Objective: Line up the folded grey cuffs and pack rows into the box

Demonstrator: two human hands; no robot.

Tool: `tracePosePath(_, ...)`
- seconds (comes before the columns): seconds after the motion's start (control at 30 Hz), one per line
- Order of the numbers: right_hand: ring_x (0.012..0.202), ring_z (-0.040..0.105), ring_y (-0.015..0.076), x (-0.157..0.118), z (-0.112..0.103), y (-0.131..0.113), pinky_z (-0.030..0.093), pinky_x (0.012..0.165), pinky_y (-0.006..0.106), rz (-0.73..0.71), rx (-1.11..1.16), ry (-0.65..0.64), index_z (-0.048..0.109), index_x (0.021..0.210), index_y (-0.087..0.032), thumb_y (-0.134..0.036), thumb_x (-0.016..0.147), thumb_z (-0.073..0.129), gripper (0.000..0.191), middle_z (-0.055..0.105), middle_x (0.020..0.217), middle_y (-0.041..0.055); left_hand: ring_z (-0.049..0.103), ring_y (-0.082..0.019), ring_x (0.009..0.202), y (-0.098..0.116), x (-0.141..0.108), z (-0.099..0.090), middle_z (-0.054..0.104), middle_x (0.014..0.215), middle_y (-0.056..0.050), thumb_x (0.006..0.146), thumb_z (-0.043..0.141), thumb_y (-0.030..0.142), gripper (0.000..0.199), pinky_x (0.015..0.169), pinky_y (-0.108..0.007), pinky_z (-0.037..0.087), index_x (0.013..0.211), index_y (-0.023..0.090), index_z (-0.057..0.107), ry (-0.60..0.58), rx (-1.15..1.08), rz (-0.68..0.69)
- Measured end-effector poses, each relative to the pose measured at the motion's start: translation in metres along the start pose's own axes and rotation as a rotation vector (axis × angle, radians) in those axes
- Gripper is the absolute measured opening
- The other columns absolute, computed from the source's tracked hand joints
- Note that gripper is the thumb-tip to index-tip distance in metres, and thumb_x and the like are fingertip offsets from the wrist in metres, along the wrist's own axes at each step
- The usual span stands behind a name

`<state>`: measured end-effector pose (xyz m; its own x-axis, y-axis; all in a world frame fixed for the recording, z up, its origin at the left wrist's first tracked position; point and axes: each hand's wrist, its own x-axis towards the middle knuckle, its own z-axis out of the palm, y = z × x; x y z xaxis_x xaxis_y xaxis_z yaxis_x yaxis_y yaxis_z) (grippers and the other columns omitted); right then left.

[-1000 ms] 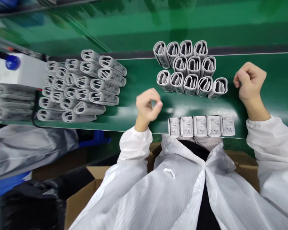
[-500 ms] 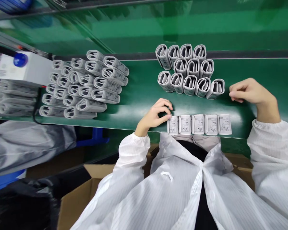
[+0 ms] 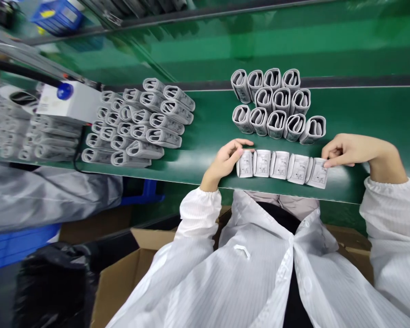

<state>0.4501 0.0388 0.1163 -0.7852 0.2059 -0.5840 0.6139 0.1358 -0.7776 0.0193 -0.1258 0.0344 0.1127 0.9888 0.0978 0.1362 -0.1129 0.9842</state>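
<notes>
A row of five grey rolled cuffs [image 3: 280, 166] lies near the front edge of the green conveyor belt [image 3: 205, 157], printed labels facing up. My left hand [image 3: 225, 164] curls against the row's left end, fingers touching the first cuff [image 3: 245, 164]. At the far end, my right hand [image 3: 345, 150] lies with its fingertips on the last cuff [image 3: 317, 173], which tilts slightly. Neither hand lifts anything.
Standing rolled cuffs [image 3: 273, 102] are grouped behind the row. A larger group [image 3: 136, 127] lies to the left, beside a white box with a blue cap [image 3: 68, 101]. An open cardboard box [image 3: 123, 273] and a black bag [image 3: 54, 287] sit below the belt.
Both hands have moved in from beside the row and now touch its two ends. The cuffs sit closer together and slightly slanted, and the view has shifted.
</notes>
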Motion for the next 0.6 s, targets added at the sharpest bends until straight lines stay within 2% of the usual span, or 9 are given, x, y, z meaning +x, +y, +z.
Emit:
tracePosePath(0.13,0.053,0.063,0.0124,-0.0028,-0.0042,0.0028,0.049,0.059,0.028,0.028,0.108,0.017,0.086,0.101,-0.015,-0.069,0.1,0.086,0.053,0.076,0.068,0.005,0.081,-0.025,0.113,-0.002,-0.0012,0.0077,0.083,0.134,-0.015,0.113,0.064,0.07,0.05,0.101,-0.043,0.063,0.093,0.024,0.059,0.107,0.11,0.044)
tracePosePath(0.3,0.056,0.07,0.0141,0.0016,-0.0039,0.0039,0.053,0.059,0.027,-0.018,0.179,0.052,0.083,0.093,-0.016,-0.064,0.1,0.088,0.049,0.079,0.071,0.0081,0.077,-0.022,0.101,0.0005,0.0007,0.0072,0.084,0.117,-0.012,0.11,0.061,0.08,0.06,0.093,-0.042,0.059,0.087,0.025,0.057,0.11,0.117,0.082)
tracePosePath(0.43,0.061,0.074,0.0172,0.0029,-0.0039,0.0037,0.056,0.06,0.028,-0.013,0.201,0.076,0.082,0.087,-0.017,-0.07,0.093,0.092,0.055,0.079,0.069,0.0096,0.077,-0.022,0.091,0.0022,0.0027,0.0048,0.085,0.106,-0.012,0.099,0.08,0.078,0.063,0.08,-0.039,0.059,0.075,0.023,0.058,0.052,0.087,0.093)
tracePosePath(0.6,0.061,0.073,0.0169,0.0018,-0.0068,0.0049,0.058,0.062,0.031,-0.017,0.186,0.108,0.081,0.079,-0.017,-0.078,0.09,0.092,0.062,0.077,0.068,0.0104,0.085,-0.022,0.092,0.0034,-0.0005,0.0011,0.089,0.117,-0.013,0.088,0.098,0.065,0.057,0.084,-0.04,0.068,0.071,0.021,0.066,0.061,-0.018,0.096)
